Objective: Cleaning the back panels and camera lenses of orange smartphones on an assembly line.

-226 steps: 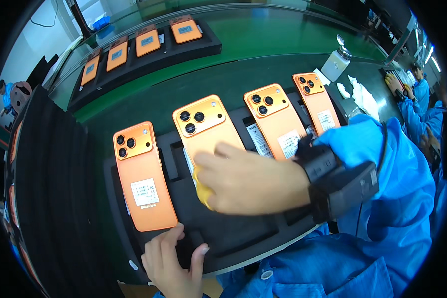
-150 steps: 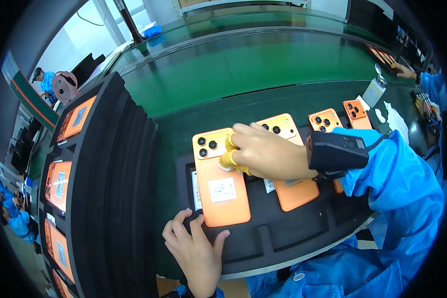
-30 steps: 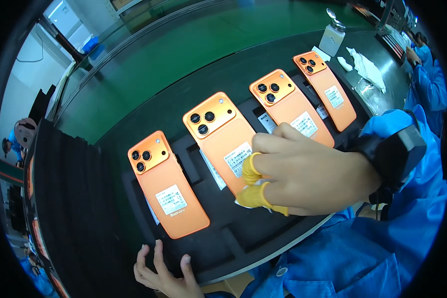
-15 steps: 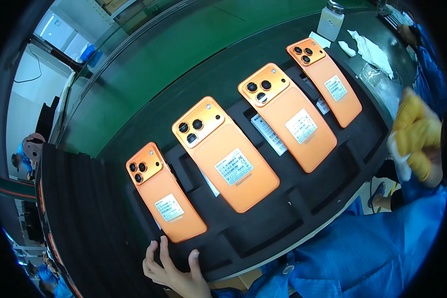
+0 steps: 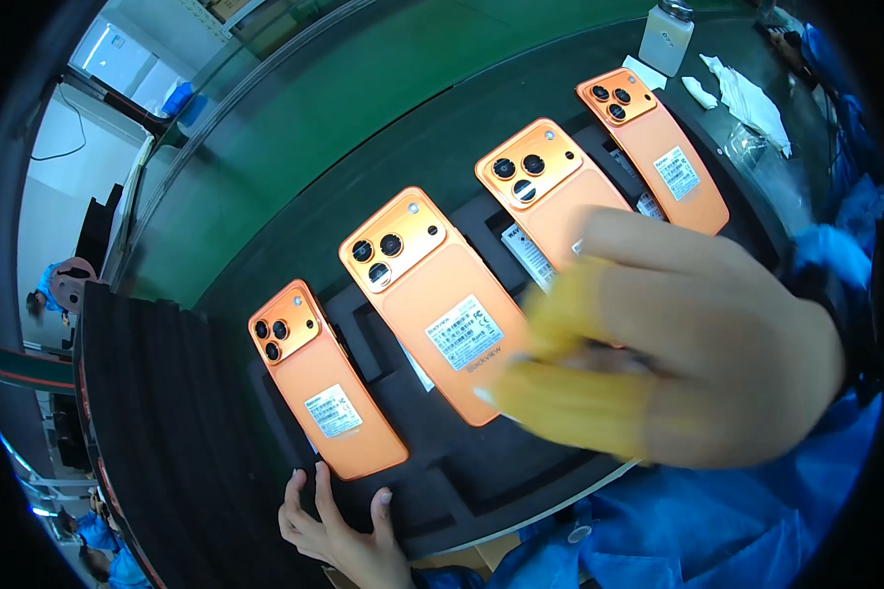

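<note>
The head view showed a black foam tray (image 5: 432, 491) holding 4 orange phones lying back-side up in a slanted row. The right hand (image 5: 697, 363), blurred, with yellow finger covers, hovered over the lower end of the second phone (image 5: 432, 304) and the third phone (image 5: 550, 196); whether it gripped anything could not be told. The left hand (image 5: 339, 525) lay flat, fingers spread, on the tray's near edge below the first phone (image 5: 329, 383). This looked like a phone-by-phone check; next, fingertips would need to settle squarely on one phone.

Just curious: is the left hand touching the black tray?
Touching. The head view shows the left hand's fingers resting on the black tray's near edge.
</note>
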Demonstrator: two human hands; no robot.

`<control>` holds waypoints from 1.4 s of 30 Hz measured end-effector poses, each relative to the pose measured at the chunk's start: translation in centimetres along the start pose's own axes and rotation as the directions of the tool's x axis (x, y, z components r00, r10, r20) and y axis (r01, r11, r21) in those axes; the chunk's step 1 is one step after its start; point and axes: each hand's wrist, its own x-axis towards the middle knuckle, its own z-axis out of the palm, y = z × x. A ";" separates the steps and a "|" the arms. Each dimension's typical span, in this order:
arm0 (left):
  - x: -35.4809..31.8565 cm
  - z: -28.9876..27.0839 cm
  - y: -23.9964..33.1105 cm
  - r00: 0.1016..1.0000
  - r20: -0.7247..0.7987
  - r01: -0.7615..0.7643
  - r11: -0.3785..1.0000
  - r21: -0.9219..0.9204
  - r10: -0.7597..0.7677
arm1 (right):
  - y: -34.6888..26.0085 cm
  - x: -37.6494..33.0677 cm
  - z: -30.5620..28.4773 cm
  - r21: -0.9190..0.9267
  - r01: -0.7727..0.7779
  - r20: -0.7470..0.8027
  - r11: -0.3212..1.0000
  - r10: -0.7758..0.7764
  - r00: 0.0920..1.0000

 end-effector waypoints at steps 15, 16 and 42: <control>0.2 -0.2 0.7 1.000 -0.004 -0.004 0.991 -0.134 0.003 | 1.5 8.6 9.1 -0.523 0.460 0.112 0.717 -0.478 0.871; 0.1 -0.1 0.5 1.000 -0.003 -0.002 0.991 -0.132 0.002 | 1.4 8.5 9.4 -0.461 0.452 0.108 0.764 -0.457 0.883; -0.4 0.2 0.0 0.999 -0.053 -0.007 0.988 -0.155 -0.002 | -1.2 2.0 9.6 -0.061 0.497 0.261 0.866 -0.466 0.845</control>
